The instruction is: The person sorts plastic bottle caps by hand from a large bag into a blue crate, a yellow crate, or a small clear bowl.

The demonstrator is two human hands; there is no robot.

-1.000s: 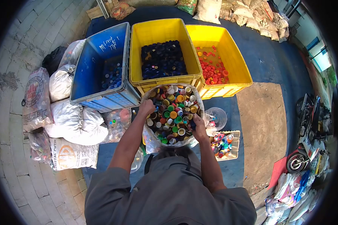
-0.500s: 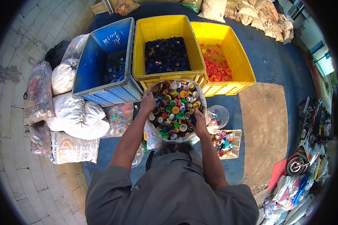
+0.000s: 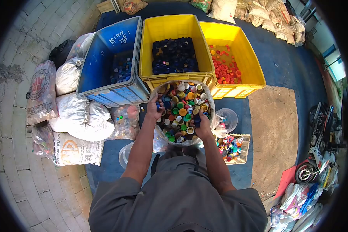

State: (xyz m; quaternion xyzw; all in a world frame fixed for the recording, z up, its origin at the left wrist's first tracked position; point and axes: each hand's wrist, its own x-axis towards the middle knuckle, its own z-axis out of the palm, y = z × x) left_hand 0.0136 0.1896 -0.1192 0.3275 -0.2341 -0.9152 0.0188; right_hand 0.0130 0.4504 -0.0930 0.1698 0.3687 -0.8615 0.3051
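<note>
- Head view: the person leans over a clear bag (image 3: 157,141) standing open on the blue mat (image 3: 276,58), just in front of their body, so both arms drop straight into it.
- The bag is heaped with mixed bottle caps (image 3: 181,112) in green, orange, white, red and blue.
- The left hand (image 3: 154,107) sits at the bag's left rim, fingers curled over the caps. A blue cap shows at its tips, but I cannot tell whether the grip is clamped on it.
- The right hand (image 3: 203,127) rests on the near right of the heap beside a dark cap. Its grip is likewise unclear.
- Three crates stand side by side just beyond the bag, probably so each is within reach:
- blue crate (image 3: 100,58), left, holding blue caps (image 3: 121,69);
- middle yellow crate (image 3: 170,25), dark caps (image 3: 174,56);
- right yellow crate (image 3: 245,62), red caps (image 3: 222,69).
- A small basket (image 3: 244,140) of mixed caps lies right of the bag, and tied sacks (image 3: 81,120) lie left.
</note>
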